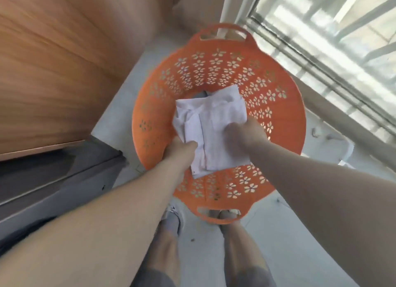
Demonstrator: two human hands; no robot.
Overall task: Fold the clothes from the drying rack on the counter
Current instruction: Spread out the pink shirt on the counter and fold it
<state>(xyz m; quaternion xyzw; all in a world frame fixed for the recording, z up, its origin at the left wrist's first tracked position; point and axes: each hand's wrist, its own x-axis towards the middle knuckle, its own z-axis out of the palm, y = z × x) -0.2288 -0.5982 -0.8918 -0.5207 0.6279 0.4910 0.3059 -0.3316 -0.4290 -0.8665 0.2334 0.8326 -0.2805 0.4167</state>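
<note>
Both hands grip folded white shirt: left hand, right hand, over orange basket.

Basket floor mostly hidden, perhaps grey.

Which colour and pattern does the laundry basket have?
Orange laundry basket, with flower-shaped cut-out holes in its wall; the head view shows it.

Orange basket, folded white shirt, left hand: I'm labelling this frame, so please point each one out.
orange basket (216, 64), head view, far inner wall with flower cutouts.
folded white shirt (216, 119), head view, middle of top fold.
left hand (180, 150), head view, back of hand.
</note>
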